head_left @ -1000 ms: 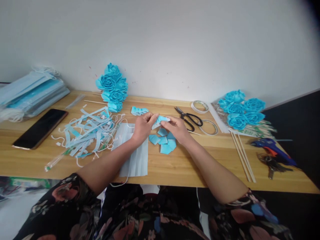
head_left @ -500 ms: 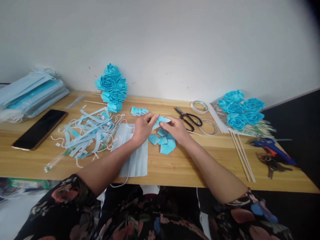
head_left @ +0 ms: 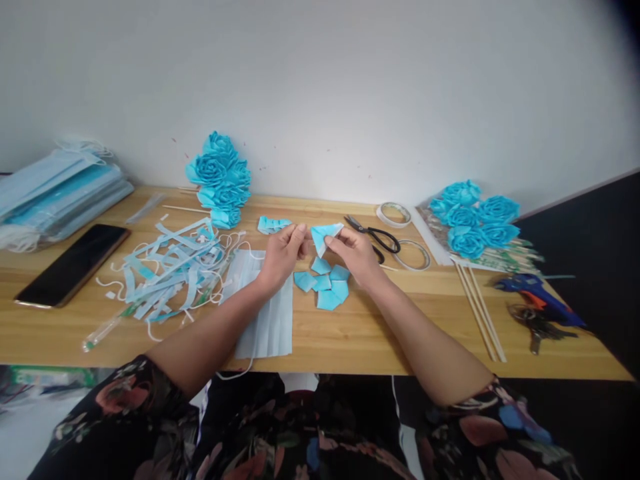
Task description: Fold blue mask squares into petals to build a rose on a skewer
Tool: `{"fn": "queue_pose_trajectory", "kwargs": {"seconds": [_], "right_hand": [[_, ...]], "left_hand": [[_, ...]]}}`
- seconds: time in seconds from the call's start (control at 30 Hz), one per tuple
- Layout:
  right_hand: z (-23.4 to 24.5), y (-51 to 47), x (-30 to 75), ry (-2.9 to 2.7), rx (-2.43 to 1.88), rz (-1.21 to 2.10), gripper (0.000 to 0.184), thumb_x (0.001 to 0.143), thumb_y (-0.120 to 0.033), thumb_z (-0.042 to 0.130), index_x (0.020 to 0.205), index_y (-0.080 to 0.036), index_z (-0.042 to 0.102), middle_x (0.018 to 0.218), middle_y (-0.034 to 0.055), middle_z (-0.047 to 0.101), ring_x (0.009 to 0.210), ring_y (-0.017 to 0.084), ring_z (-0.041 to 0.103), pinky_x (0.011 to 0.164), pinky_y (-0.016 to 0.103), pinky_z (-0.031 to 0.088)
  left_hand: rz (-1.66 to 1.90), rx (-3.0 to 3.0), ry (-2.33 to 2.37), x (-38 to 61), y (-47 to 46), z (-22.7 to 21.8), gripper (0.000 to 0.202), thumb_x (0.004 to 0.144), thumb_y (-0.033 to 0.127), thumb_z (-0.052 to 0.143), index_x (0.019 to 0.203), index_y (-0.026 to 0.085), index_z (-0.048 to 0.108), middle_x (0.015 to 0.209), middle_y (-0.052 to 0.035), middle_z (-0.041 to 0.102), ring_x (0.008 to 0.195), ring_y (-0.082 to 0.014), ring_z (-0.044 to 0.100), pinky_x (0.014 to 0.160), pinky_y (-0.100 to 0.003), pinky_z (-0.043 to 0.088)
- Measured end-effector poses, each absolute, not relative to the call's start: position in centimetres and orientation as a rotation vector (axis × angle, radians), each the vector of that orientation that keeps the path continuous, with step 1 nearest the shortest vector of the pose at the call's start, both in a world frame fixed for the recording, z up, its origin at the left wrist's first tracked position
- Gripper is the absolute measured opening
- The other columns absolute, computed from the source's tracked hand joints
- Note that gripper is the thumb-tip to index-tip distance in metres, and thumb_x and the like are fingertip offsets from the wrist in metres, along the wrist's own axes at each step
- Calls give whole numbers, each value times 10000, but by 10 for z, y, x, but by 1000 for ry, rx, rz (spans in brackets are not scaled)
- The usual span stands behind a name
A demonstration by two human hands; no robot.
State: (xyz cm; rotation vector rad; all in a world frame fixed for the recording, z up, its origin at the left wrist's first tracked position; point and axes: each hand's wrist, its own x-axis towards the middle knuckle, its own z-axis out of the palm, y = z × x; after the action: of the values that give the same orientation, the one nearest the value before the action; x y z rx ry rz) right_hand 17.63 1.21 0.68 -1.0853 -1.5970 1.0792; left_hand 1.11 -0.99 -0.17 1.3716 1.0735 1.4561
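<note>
Pinched between the thumb and fingers of my right hand (head_left: 353, 252) is a folded light-blue mask-fabric piece (head_left: 324, 237), its pointed corner hanging down. My left hand (head_left: 286, 255) is just left of it with curled fingers closed, a small gap from the piece, and nothing shows in them. Below the hands lie several cut blue fabric pieces (head_left: 330, 287) in a loose cluster. A pleated mask (head_left: 267, 323) lies partly under my left forearm. Behind my left hand sits a row of folded blue pieces (head_left: 274, 225).
Scissors (head_left: 377, 233) and tape rolls (head_left: 394, 215) lie right of my hands. Cut strips and ear loops (head_left: 170, 267), a phone (head_left: 73, 265) and stacked masks (head_left: 60, 190) are left. Blue fabric roses (head_left: 219, 177) stand behind. A glue gun (head_left: 540, 297), keys (head_left: 537, 327) and sticks (head_left: 479, 310) lie right.
My left hand has come off the blue piece and shifted slightly left. My right hand keeps hold of it, now turned with a corner downward. The view has shifted slightly.
</note>
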Motion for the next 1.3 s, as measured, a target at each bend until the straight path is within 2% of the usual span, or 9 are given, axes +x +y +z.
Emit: {"fn": "queue_pose_trajectory", "kwargs": {"seconds": [0.17, 0.4, 0.57, 0.73, 0.83, 0.93, 1.07, 1.3], "right_hand": [[6, 12, 176, -1643, -1040, 1123, 260, 784, -429, 640, 706, -186, 588, 667, -25, 529, 644, 122, 459, 620, 265, 382], [5, 11, 177, -1750, -1060, 1135, 303, 788, -430, 643, 642, -200, 510, 605, -39, 469, 580, 109, 407, 556, 256, 343], [5, 11, 179, -1753, -1055, 1149, 283, 806, -447, 636, 695, -200, 556, 626, -36, 494, 593, 114, 426, 563, 256, 345], [9, 11, 180, -1713, -1062, 1158, 255, 818, -432, 624, 720, -200, 583, 614, -38, 502, 580, 116, 436, 563, 261, 338], [9, 11, 179, -1720, -1060, 1154, 254, 815, -425, 625, 705, -201, 572, 611, -39, 499, 572, 113, 432, 559, 262, 333], [9, 11, 178, -1734, -1058, 1136, 287, 806, -441, 631, 672, -205, 539, 597, -42, 468, 561, 110, 405, 539, 261, 314], [9, 11, 178, -1740, -1046, 1117, 318, 805, -465, 629, 659, -206, 516, 592, -46, 431, 560, 106, 373, 533, 259, 300], [8, 10, 178, -1764, -1036, 1121, 310, 810, -457, 618, 656, -207, 518, 595, -44, 440, 563, 106, 381, 536, 260, 305]], "left_hand": [[1370, 1356, 1056, 12, -10, 2, 461, 915, 570, 528, 672, 178, 528, 588, 12, 551, 549, -100, 516, 561, -235, 421], [1316, 1324, 1091, 10, -12, 4, 357, 892, 473, 565, 686, 182, 537, 574, 26, 544, 560, -104, 525, 581, -234, 416], [1350, 1290, 1082, 9, -11, 4, 307, 858, 394, 596, 653, 172, 546, 576, 24, 546, 566, -94, 504, 587, -225, 406], [1342, 1277, 1069, 11, -12, 5, 313, 866, 403, 582, 658, 172, 546, 590, 24, 546, 568, -92, 509, 585, -222, 420], [1310, 1277, 1055, 12, -12, 5, 336, 889, 435, 550, 678, 174, 545, 595, 20, 548, 569, -95, 525, 581, -223, 436], [1255, 1271, 1039, 12, -12, 5, 308, 843, 458, 617, 744, 173, 555, 616, 25, 563, 564, -91, 540, 561, -215, 439], [1220, 1247, 1008, 13, -11, 5, 279, 772, 407, 697, 808, 174, 547, 630, 39, 567, 552, -83, 547, 546, -205, 439], [1212, 1241, 1004, 14, -10, 1, 222, 772, 324, 685, 811, 170, 530, 611, 53, 553, 522, -70, 533, 527, -195, 436]]}}
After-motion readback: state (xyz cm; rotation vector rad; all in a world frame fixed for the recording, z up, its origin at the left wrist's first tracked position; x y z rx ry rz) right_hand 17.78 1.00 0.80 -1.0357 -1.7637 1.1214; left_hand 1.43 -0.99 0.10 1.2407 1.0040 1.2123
